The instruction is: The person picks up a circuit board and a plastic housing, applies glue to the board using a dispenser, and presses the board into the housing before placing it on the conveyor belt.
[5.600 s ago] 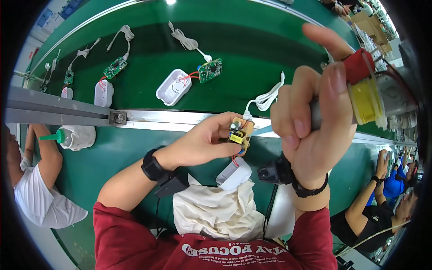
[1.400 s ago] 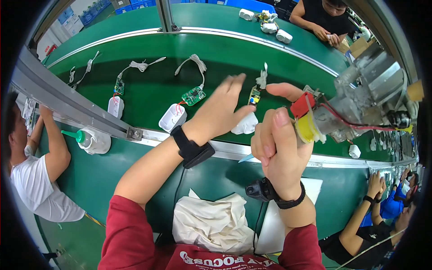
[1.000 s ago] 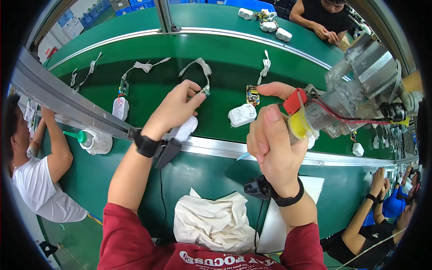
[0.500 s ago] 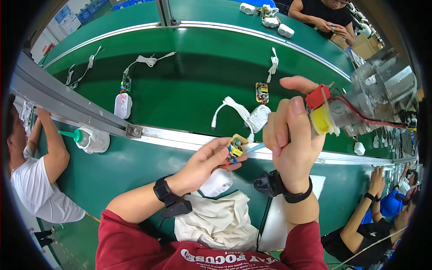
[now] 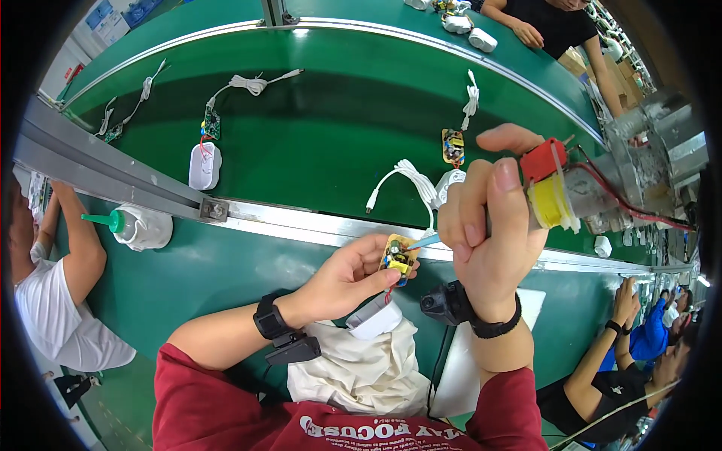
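Note:
My left hand [image 5: 352, 272] pinches a small circuit board [image 5: 399, 259] with a yellow transformer and other parts on it. Red wires run from the board down to a white plastic housing [image 5: 374, 319], which hangs over a cream cloth with its open side up. My right hand [image 5: 492, 225] is closed round a grey tube-shaped tool [image 5: 553, 201] with yellow tape and a red switch block. The tool's thin blue tip [image 5: 426, 241] reaches the board's upper edge; whether it touches a part is too small to tell.
A green belt behind a metal rail [image 5: 293, 223] carries another board [image 5: 453, 146], a white cable [image 5: 410, 174] and a housing [image 5: 204, 167]. A white bottle with a green nozzle [image 5: 143, 227] stands left. Cream cloth [image 5: 353, 376] lies before me. Other people sit around.
The board has turned in my left hand, and the blue tip now lies over its edge. The white housing has tipped to show its open side. Across the belt, a person's hands have moved apart.

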The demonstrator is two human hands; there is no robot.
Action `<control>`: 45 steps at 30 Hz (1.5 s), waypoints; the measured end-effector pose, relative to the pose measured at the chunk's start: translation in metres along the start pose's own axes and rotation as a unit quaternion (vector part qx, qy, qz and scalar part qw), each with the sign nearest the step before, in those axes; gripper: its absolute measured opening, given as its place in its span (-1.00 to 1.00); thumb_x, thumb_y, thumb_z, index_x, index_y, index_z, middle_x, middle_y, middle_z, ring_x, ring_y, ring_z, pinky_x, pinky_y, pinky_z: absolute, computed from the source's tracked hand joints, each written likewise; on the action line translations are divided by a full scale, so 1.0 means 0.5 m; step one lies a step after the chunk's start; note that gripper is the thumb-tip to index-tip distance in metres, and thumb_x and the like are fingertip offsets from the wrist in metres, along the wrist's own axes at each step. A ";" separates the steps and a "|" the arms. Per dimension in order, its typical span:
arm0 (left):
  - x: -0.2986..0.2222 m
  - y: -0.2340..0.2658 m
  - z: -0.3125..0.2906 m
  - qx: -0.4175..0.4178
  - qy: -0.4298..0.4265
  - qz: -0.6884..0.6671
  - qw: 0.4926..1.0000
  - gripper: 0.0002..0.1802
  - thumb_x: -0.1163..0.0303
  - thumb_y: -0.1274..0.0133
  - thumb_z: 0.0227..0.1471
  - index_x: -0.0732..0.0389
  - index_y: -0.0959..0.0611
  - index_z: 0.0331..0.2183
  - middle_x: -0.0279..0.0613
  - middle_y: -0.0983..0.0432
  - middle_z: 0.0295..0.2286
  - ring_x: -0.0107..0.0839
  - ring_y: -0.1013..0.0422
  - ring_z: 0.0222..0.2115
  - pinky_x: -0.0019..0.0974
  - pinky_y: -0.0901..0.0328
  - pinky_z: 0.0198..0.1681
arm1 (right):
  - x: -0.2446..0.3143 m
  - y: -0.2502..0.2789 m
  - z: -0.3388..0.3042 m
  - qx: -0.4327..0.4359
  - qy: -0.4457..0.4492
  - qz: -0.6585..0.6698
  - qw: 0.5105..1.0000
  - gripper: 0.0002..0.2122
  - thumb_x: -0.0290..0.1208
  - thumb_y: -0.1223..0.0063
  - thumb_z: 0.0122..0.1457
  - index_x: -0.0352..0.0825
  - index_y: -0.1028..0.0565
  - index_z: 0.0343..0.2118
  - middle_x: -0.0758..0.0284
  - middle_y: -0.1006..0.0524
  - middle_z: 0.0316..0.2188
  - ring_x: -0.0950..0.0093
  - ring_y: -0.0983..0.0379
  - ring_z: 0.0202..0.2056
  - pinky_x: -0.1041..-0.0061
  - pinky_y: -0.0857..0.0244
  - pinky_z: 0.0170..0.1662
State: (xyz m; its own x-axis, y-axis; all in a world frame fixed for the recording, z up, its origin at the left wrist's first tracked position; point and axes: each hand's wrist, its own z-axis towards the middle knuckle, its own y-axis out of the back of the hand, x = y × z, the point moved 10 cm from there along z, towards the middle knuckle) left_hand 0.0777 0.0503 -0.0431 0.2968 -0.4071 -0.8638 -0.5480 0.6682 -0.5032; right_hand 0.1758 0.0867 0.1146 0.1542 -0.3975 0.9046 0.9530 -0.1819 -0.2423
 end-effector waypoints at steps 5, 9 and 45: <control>-0.005 0.000 -0.005 0.000 -0.005 -0.012 1.000 -0.60 0.54 0.07 0.15 0.33 -0.33 0.04 -0.20 -0.42 -0.09 -0.46 -0.37 -0.07 -0.37 -0.25 0.02 | -0.020 -0.014 -0.009 0.007 -0.011 0.018 1.000 -0.77 -0.31 0.14 0.25 -0.37 -0.23 -0.21 0.47 -0.11 -0.83 0.70 0.06 -0.85 0.66 0.17 -0.79; -0.006 0.000 -0.010 0.003 -0.001 -0.015 1.000 -0.60 0.54 0.06 0.15 0.33 -0.34 0.04 -0.19 -0.42 -0.07 -0.46 -0.37 -0.06 -0.38 -0.25 0.01 | -0.029 -0.018 -0.015 0.021 -0.008 0.017 1.000 -0.81 -0.31 0.14 0.25 -0.32 -0.21 -0.26 0.46 -0.11 -0.84 0.69 0.07 -0.86 0.65 0.17 -0.80; 0.002 -0.002 -0.007 0.014 -0.010 -0.014 1.000 -0.58 0.55 0.06 0.15 0.32 -0.32 0.05 -0.19 -0.42 -0.09 -0.45 -0.37 -0.07 -0.35 -0.23 0.04 | -0.028 -0.009 -0.011 0.003 -0.023 0.048 0.999 -0.88 -0.34 0.17 0.26 -0.26 -0.22 -0.31 0.47 -0.12 -0.82 0.71 0.10 -0.83 0.65 0.22 -0.77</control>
State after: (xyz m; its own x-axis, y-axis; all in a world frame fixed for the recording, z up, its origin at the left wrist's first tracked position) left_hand 0.0759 0.0473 -0.0437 0.3271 -0.4144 -0.8493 -0.5164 0.6743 -0.5278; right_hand 0.1677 0.0882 0.1011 0.2563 -0.3703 0.8929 0.9350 -0.1395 -0.3262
